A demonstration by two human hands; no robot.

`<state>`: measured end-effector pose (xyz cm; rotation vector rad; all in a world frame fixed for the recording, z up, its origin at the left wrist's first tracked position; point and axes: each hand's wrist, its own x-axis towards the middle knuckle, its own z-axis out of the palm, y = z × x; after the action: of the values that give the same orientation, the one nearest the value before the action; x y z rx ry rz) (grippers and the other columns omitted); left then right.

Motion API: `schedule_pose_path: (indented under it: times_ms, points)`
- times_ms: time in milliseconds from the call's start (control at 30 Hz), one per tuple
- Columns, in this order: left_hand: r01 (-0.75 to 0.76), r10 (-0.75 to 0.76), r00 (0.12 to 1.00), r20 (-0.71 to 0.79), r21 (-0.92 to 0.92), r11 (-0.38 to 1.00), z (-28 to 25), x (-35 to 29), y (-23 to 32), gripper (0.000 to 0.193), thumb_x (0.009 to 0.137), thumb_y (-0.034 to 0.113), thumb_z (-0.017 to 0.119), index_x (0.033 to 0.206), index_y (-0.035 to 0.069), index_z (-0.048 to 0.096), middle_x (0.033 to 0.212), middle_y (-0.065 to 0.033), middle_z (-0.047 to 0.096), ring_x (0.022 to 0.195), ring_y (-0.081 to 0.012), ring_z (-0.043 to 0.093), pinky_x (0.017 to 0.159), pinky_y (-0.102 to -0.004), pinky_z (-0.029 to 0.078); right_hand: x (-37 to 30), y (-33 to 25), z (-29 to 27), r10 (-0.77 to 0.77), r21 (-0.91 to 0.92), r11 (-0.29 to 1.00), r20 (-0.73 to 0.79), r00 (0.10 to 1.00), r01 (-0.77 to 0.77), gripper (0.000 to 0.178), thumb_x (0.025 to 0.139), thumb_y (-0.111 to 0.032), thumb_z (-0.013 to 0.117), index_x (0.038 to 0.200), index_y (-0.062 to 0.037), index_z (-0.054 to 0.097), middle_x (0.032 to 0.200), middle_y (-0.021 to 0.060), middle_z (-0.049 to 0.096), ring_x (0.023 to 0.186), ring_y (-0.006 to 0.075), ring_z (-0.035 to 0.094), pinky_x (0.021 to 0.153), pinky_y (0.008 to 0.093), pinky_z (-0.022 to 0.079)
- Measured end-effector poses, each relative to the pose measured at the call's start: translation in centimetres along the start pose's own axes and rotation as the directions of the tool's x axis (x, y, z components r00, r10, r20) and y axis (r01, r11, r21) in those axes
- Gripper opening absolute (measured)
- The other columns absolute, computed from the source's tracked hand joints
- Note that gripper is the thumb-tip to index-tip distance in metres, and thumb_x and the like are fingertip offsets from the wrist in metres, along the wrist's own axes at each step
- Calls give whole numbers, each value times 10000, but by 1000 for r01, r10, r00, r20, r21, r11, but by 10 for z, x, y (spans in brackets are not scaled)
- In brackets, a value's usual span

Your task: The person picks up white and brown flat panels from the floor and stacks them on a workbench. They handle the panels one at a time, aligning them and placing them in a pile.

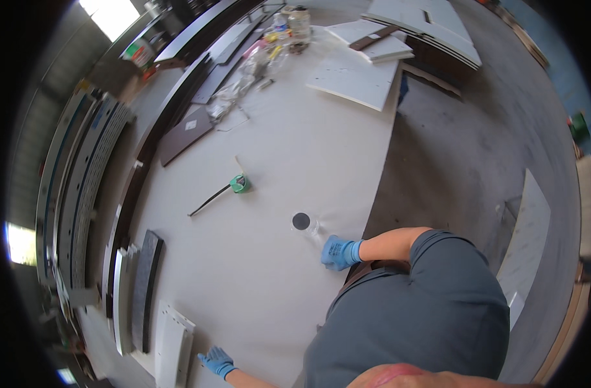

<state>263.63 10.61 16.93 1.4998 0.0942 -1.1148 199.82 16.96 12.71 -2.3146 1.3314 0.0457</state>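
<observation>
White piece (174, 346) just left of the left hand (216, 362); dark disc (301, 221) beyond the right hand (340, 253)

The person's left hand, in a blue glove, reaches out low over the pale table (263, 284) with its fingers spread and nothing held between them. The white piece lies directly ahead of those fingertips, on their left, close beside them; whether any finger touches it cannot be made out for certain. Its long axis runs roughly crosswise to the reaching fingers, so the long near edge faces the hand. The left hand is clearly the nearer of the two; the right is well apart from this piece.

Farther out from the left hand, past the white piece, a dark grey bar (146, 291) lies with its length roughly alongside it.

The right hand, gloved in the same blue, is curled near the table edge. Crumpled clear plastic (315, 231) lies right by its knuckles, and the dark disc is just past that, ahead and to the left of the hand. Whether the curled fingers pinch the plastic cannot be told, since the back of the glove hides them. Well ahead of the right hand and to its left sits a green round tool (240, 184).
</observation>
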Motion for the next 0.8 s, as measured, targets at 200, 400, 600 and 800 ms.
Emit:
schedule_pose_path:
  times_ms: [200, 400, 600, 800]
  points:
    - [18, -20, 999, -25, -77, 997, -5, 93, 104, 991, 933, 728, 450, 1667, 163, 99, 1744, -58, 102, 1606, -203, 103, 1303, -404, 108, -5, -50, 15, 412, -11, 910, -94, 906, -415, 214, 837, -313, 624, 776, -128, 712, 741, 111, 687, 736, 364, 655, 783, 497, 472]
    - [1, 5, 998, -62, 90, 996, -17, 114, 139, 1066, 840, 793, 552, 1630, 144, 250, 1716, -60, 215, 1574, -260, 221, 1279, -431, 178, -19, -123, 30, 635, 210, 767, -382, 672, -606, 208, 828, -302, 632, 818, -108, 704, 935, 131, 700, 970, 338, 631, 952, 469, 441]
    - [-30, 41, 998, -54, 197, 980, -34, 176, 154, 811, 893, 661, 622, 1506, 147, 493, 1560, -73, 490, 1434, -284, 440, 1174, -459, 362, -31, -173, 53, 654, 264, 749, -442, 614, -608, 204, 817, -282, 655, 878, -92, 697, 1079, 119, 681, 1089, 330, 617, 1010, 477, 444]
    - [54, -47, 994, -96, 72, 996, -50, 195, 153, 746, 948, 658, 514, 1483, 138, 524, 1522, -86, 528, 1368, -282, 500, 1107, -478, 438, -26, -204, 65, 641, 261, 752, -499, 583, -605, 190, 802, -258, 653, 854, -83, 706, 991, 131, 680, 1037, 345, 636, 941, 479, 492]
